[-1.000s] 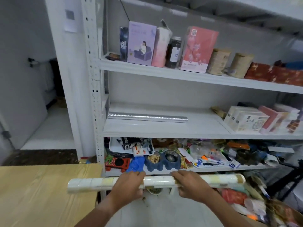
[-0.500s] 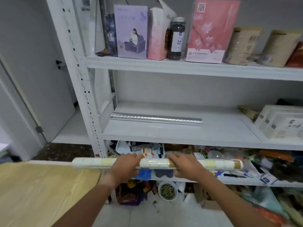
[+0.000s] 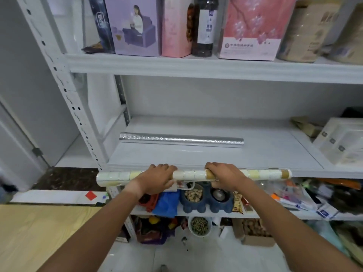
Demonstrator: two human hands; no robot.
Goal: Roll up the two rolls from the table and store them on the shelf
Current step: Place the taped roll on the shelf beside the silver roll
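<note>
Raised from below the shelf's front lip half a second ago, the cream-tiled roll [image 3: 193, 175] now sits level with the edge of the middle shelf [image 3: 216, 154], at centre frame. Both hands clasp it from above, the left hand [image 3: 157, 178] and right hand [image 3: 223, 174] curled round its middle third. Judging by its straight line, the tube is light and fairly stiff, though its loose outer wrap could spring open; a grip near the middle suits it. A silver roll [image 3: 181, 138] already lies further back.
</note>
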